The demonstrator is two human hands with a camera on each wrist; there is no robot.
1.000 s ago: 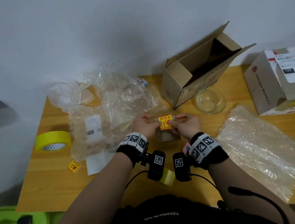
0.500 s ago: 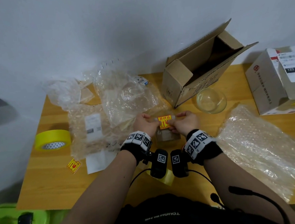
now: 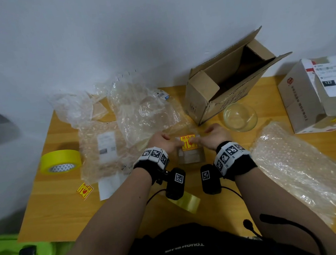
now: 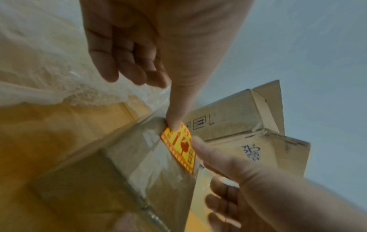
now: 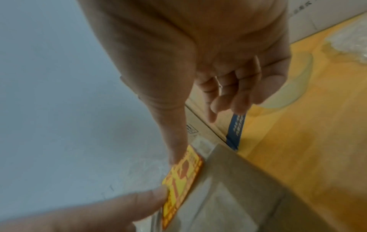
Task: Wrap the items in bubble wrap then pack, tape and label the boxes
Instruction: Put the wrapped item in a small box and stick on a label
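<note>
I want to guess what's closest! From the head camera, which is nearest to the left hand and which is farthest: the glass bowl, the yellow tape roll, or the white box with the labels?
From the left hand:
1. Glass bowl, to its right.
2. Yellow tape roll, at the table's left edge.
3. White box, far right.

Soft, even light falls on my table (image 3: 55, 208), its edges bow in the wide lens, and both wrist views look dim and smeary.

A yellow-and-red fragile sticker (image 3: 188, 142) lies on the top far edge of a small taped brown box (image 3: 190, 155) at frame centre; an open-flapped carton (image 3: 217, 95) sits upper right.
</note>
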